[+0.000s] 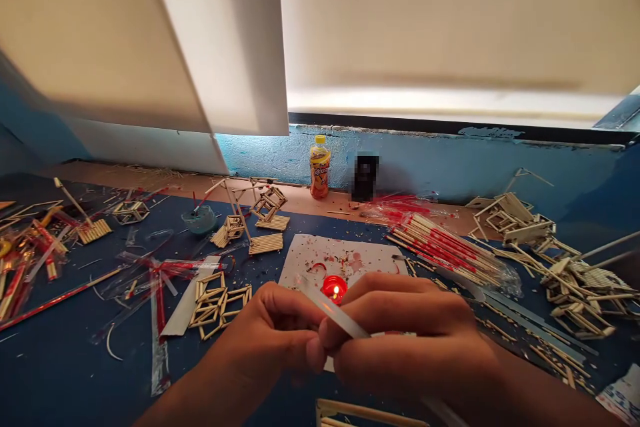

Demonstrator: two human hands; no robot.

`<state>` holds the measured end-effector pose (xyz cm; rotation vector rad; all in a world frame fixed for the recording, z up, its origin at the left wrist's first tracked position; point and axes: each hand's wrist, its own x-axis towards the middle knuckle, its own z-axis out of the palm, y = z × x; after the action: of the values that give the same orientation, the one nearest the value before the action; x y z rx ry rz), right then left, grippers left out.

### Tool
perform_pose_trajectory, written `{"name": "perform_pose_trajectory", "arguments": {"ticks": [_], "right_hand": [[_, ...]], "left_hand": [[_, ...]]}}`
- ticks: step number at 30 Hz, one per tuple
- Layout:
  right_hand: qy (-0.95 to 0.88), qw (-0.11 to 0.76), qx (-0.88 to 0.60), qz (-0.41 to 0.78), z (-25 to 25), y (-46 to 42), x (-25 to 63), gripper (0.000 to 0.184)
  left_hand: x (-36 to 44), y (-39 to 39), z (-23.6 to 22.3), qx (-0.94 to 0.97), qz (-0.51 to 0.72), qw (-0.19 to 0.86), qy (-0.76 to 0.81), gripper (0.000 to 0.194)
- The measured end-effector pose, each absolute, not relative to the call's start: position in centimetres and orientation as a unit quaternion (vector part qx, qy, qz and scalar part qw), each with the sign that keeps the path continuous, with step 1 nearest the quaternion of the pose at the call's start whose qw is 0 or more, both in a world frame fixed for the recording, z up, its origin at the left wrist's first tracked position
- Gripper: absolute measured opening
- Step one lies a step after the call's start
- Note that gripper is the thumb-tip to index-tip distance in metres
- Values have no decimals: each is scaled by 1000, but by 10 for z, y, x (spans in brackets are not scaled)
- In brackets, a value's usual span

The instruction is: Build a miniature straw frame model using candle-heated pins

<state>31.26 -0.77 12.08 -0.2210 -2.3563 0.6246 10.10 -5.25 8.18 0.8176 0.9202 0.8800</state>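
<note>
Below the pale blinds that fill the upper view, a blue tabletop carries all working materials. Next in size, the right hand and left hand meet at the near side. The left grip has its thumb and fingers close together; whether it holds anything cannot be told. Beyond them lies a white card, stained and littered with crumbs, probably placed to catch drips. A red-banded bundle of sticks lies to its right, likely for easy reach. A stick frame lies to its left. A bottle stands at the back, presumably out of the way. The right grip is clamped on a clear strip, slanting up and left before a lit red candle; this angle appears to keep the fingers off the flame. Smallest is the bottle's label lettering, not securely legible.
</note>
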Motion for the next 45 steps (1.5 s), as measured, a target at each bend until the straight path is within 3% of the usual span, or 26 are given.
{"name": "perform_pose_trajectory", "arguments": {"ticks": [8,13,18,22,26,36,45], "right_hand": [[-900,325,-91,274,120,-1,309,12],[-895,318,-89,301,116,-1,309,16],[-809,429,-68,396,99,2,301,26],[-699,482,-170,501,89,12,304,25],[-670,418,-289,541,79,26,313,7],[-753,264,-375,471,65,37,321,9],[-765,246,-382,456,66,40,319,7]], "left_hand": [[99,-50,87,328,416,715,456,45],[100,-49,86,299,439,733,425,36],[97,-47,80,291,504,731,356,25],[92,-40,69,277,554,707,341,19],[87,-34,61,268,574,698,332,16],[89,-29,54,277,569,694,342,14],[89,-27,53,276,567,687,362,18]]}}
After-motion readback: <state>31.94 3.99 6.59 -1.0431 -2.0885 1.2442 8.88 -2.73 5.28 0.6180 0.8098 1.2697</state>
